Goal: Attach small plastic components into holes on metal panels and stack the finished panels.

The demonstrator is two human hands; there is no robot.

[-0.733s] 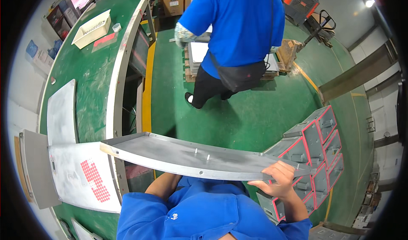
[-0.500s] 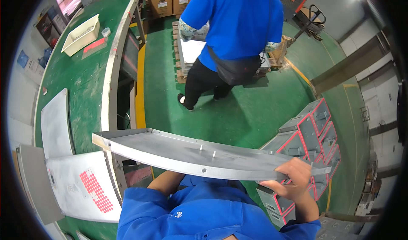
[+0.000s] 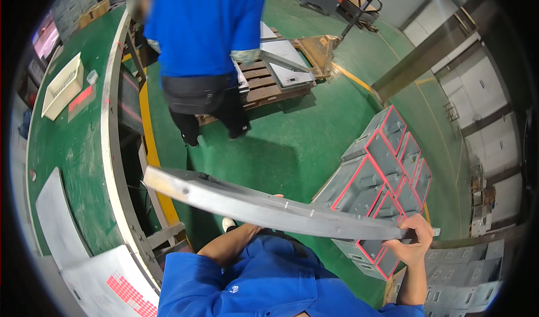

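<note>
A long, shallow grey metal panel [image 3: 292,216] with folded edges spans the front of my body, tilted so its near side flange faces me. My right hand [image 3: 412,239] grips its right end, thumb below and fingers bent over the edge. My left forearm [image 3: 236,244] goes under the panel. Most of my left hand is hidden behind it; only fingertips [image 3: 279,195] show at the far edge, near the middle. Two small white pins or marks stand out along the panel's upper edge. The panel's left end is in the air beside the workbench.
The green workbench [image 3: 90,165] on the left carries a cream tray [image 3: 62,87], a white panel [image 3: 112,280] with red dots and another panel [image 3: 59,216]. Grey metal boxes with red edges [image 3: 387,176] are stacked at right. Ahead, a co-worker [image 3: 208,36] stands by a pallet [image 3: 269,89] with panels.
The view has swung to the right, so bench and co-worker appear further left. The panel has tilted, showing less of its inside. The co-worker has shifted, uncovering more of the pallet.
</note>
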